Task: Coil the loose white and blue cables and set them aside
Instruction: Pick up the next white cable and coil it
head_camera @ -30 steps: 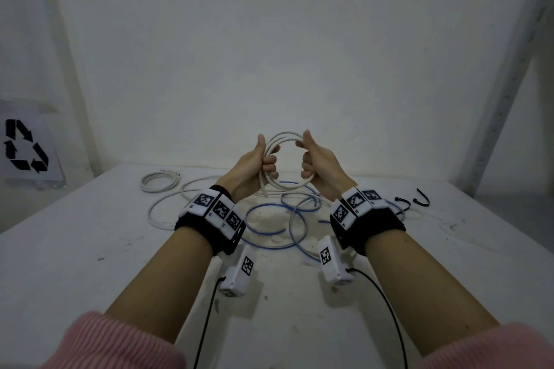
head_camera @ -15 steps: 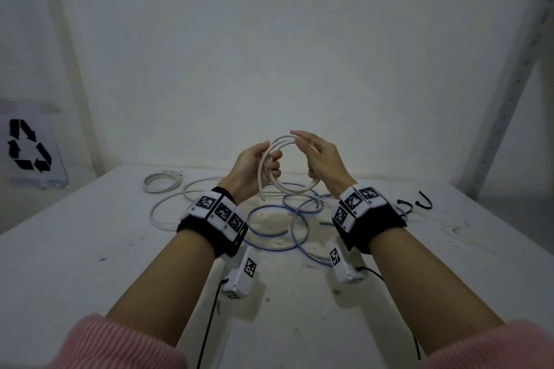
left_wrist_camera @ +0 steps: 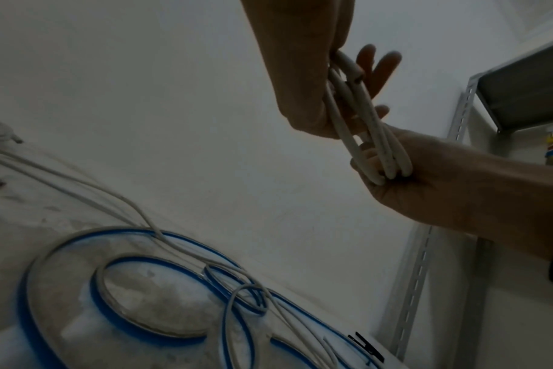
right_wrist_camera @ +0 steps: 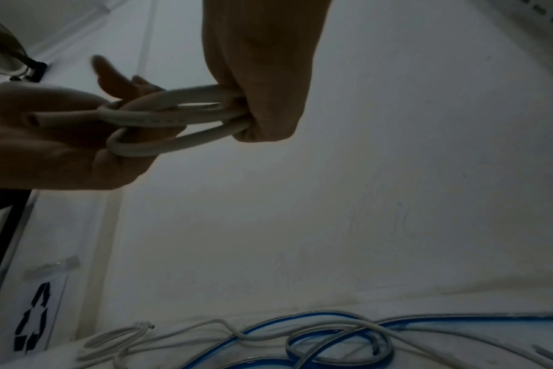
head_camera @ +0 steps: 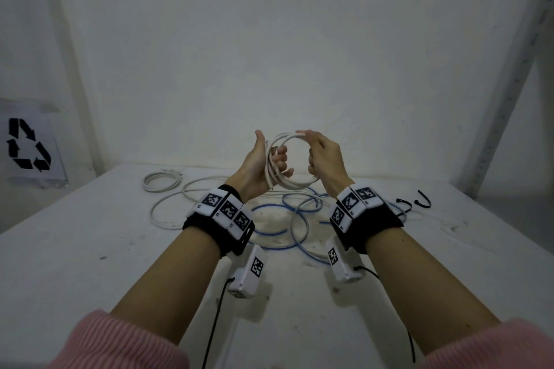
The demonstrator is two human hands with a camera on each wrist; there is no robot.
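Over on the far left of the tabletop [head_camera: 90,249], one small white bundle [head_camera: 162,181] already lies wound up and parked near the back edge, well apart from the action. Moving in, the left hand [head_camera: 260,168] now has its thumb up and its fingers hooked through the white coil [head_camera: 292,159], which is held up in the air between both hands; half a second ago those fingers were wrapped closer round the loops, so the grip has loosened to let a turn settle. On the right, the right hand [head_camera: 325,159] has changed too: a moment ago its fingers were stretched out over the top of the ring, and now they curl and pinch the coil's upper right side. That looks like the last turn being laid in, with a cut end poking out by the left palm. Below, the blue cable [head_camera: 269,234] and a loose white cable [head_camera: 171,207] sprawl tangled, not yet coiled.
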